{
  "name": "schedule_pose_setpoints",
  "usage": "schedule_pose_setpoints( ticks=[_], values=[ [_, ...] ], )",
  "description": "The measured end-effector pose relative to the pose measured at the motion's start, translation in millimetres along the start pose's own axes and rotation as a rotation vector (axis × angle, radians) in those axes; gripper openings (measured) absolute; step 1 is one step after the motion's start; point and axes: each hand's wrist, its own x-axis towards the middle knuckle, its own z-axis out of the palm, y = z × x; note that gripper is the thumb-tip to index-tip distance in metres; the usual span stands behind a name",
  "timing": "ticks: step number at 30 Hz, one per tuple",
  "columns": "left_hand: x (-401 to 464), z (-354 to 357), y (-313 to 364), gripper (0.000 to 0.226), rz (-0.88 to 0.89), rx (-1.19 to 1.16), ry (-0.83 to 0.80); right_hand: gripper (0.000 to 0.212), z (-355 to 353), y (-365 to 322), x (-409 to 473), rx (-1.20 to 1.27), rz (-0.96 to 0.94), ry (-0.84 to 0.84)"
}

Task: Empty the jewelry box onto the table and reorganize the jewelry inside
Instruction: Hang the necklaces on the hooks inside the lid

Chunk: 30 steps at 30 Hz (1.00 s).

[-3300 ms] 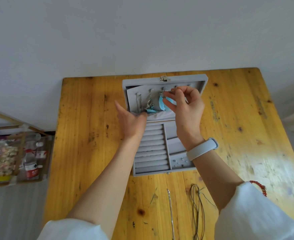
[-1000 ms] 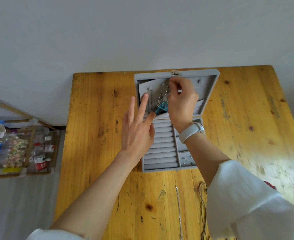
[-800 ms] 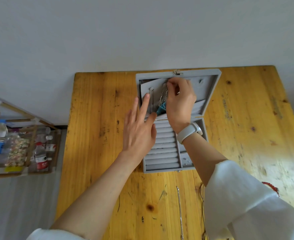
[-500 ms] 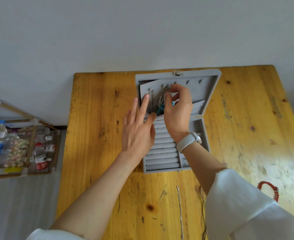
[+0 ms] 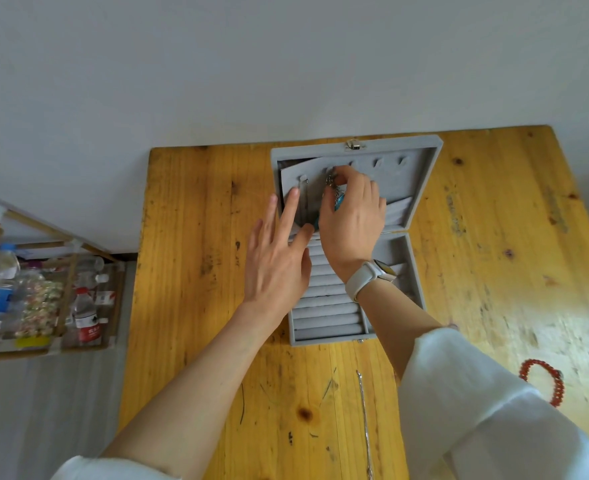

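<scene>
Open grey jewelry box (image 5: 421,188) on wooden table (image 5: 189,209); right hand (image 5: 352,216) pinching chain (image 5: 331,183); left hand (image 5: 275,261) spread

A wooden rack (image 5: 61,244) stands on the floor left of the table — it holds clear plastic water bottles (image 5: 87,315), 1 with a red cap. A plain white wall (image 5: 286,64) runs behind.
</scene>
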Motion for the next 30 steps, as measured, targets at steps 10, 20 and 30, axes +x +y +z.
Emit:
schedule_pose_setpoints(
  ticks=[10, 20, 30],
  values=[
    [-1, -1, -3, 0.03, 0.027, 0.011, -0.004, 0.027, 0, 14, -14, -0.085, -0.093, -0.087],
    [-7, 0, 0, 0.06, -0.005, 0.04, -0.051, 0.044, -20, 19, -40, 0.378, 0.065, -0.334],
    [-80, -10, 30, 0.04, -0.187, -0.133, 0.019, 0.027, -93, 44, -102, 0.238, 0.018, -0.457]
  ],
)
